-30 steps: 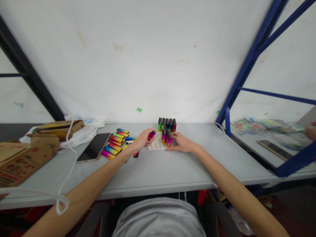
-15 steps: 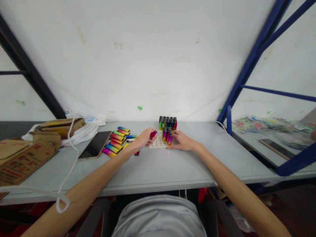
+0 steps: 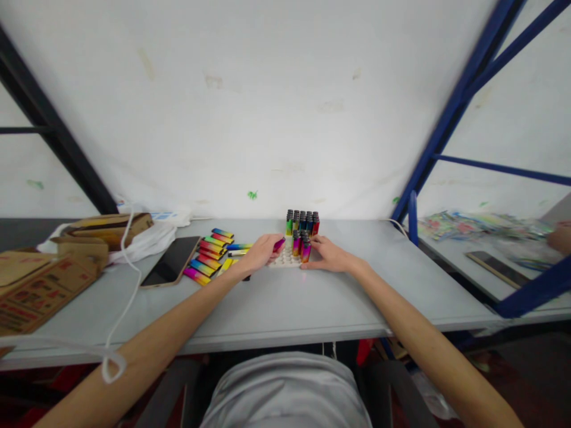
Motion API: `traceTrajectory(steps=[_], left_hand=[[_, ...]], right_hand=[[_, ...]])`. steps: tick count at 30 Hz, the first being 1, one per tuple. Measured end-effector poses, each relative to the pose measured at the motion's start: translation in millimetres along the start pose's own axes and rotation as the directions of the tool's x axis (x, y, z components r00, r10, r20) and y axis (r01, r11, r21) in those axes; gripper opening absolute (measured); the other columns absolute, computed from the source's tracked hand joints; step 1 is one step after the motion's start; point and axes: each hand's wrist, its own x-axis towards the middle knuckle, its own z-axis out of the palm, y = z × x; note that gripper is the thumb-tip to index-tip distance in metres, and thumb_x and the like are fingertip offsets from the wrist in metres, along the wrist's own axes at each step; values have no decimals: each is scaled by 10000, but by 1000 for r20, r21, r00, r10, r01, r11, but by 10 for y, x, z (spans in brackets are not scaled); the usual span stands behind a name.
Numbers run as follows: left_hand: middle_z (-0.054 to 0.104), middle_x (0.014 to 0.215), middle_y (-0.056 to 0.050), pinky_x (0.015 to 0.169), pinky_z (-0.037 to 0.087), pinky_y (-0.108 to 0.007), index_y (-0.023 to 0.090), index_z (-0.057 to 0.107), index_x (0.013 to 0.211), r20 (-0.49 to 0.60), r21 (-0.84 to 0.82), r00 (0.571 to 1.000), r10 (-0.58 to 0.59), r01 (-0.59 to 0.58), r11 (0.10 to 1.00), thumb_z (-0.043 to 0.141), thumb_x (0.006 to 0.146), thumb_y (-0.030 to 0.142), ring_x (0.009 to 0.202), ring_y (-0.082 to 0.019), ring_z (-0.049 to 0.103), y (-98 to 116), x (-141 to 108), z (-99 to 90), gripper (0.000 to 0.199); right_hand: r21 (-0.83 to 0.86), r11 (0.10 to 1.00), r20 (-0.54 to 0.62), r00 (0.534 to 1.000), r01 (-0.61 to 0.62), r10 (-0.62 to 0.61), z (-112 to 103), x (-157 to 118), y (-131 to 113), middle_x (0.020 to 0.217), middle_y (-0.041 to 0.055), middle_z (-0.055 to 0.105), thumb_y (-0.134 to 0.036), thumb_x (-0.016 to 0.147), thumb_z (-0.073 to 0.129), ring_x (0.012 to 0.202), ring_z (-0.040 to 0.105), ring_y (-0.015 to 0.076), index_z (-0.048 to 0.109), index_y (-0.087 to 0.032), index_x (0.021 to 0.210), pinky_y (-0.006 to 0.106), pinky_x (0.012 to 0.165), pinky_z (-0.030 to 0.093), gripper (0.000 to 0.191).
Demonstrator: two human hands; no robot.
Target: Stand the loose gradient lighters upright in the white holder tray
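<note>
As the pale grey tabletop (image 3: 289, 312) is viewed from above, a cardboard box (image 3: 31, 297) is seen at its left end, with a dark phone (image 3: 172, 261) placed between that and some loose lighters (image 3: 209, 261). The right hand (image 3: 331, 255) is laid beside a white holed tray (image 3: 284, 260); whether anything is clasped by its grip cannot be told. Near that hand, a front cluster of lighters (image 3: 306, 249) is stood upright, and a back cluster (image 3: 303, 223) is ranged behind. In the grip of the left hand (image 3: 263, 251), a magenta lighter (image 3: 279, 244) is held tilted at the tray's left edge.
</note>
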Motion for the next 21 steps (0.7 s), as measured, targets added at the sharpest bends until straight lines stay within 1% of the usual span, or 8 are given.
traceTrajectory(steps=[2, 6, 11, 14, 16, 18, 21], left_hand=[[246, 478, 70, 425, 153, -236, 218, 375, 574, -11, -5, 1000, 12, -12, 1000, 456, 854, 543, 413, -74, 200, 23, -15, 1, 437], [216, 481, 69, 420, 110, -232, 218, 367, 565, 13, -85, 1000, 10, -9, 996, 434, 819, 518, 409, -71, 158, 31, -12, -19, 399], [232, 489, 69, 404, 107, -218, 219, 370, 587, 6, -111, 1000, 3, -2, 994, 455, 818, 515, 398, -66, 166, -59, 68, -47, 385], [248, 493, 76, 396, 128, -212, 221, 369, 617, 1, -136, 1000, 13, -13, 991, 471, 844, 558, 388, -60, 179, -130, 129, -45, 419], [277, 496, 78, 389, 154, -210, 224, 378, 659, 30, -160, 999, 27, -22, 987, 481, 862, 604, 382, -64, 207, -163, 145, -34, 443], [339, 511, 76, 385, 193, -206, 227, 397, 727, 52, -174, 997, 59, -49, 984, 483, 885, 627, 381, -73, 257, -169, 126, -17, 438], [479, 591, 53, 392, 282, -209, 230, 427, 821, 10, -133, 993, 119, -116, 984, 504, 916, 586, 417, -95, 391, -110, 51, 12, 377]], right_hand=[[-4, 1000, 3, 1000, -3, 3, -3, -1, 0, 1353, 190, 599, -613, 880, 704, 1260, 544, 350, 627, -128, 1340, 499, 1118, 422, 673], [-1, 1000, 3, 1000, -10, 10, -1, -1, 7, 1352, 199, 598, -594, 875, 721, 1259, 546, 350, 630, -117, 1330, 497, 1119, 422, 666], [-1, 1000, -1, 1000, -14, 14, 7, -2, 11, 1357, 201, 594, -586, 873, 727, 1258, 547, 356, 630, -119, 1324, 509, 1104, 435, 656], [-3, 1000, -1, 1000, -7, 7, 4, -5, 7, 1354, 191, 599, -585, 875, 726, 1259, 550, 350, 629, -128, 1328, 502, 1104, 437, 651], [-7, 1000, -1, 1000, -7, 7, 0, -6, 4, 1358, 191, 595, -589, 877, 721, 1262, 548, 349, 625, -127, 1334, 498, 1108, 435, 657], [-12, 1000, -2, 1000, -9, 9, -1, -5, 1, 1361, 190, 594, -596, 877, 717, 1260, 549, 348, 627, -129, 1331, 496, 1108, 435, 657], [-10, 1000, -14, 1000, 1, -1, 3, 1, -3, 1342, 187, 608, -596, 875, 719, 1243, 560, 348, 647, -131, 1301, 495, 1101, 440, 635]])
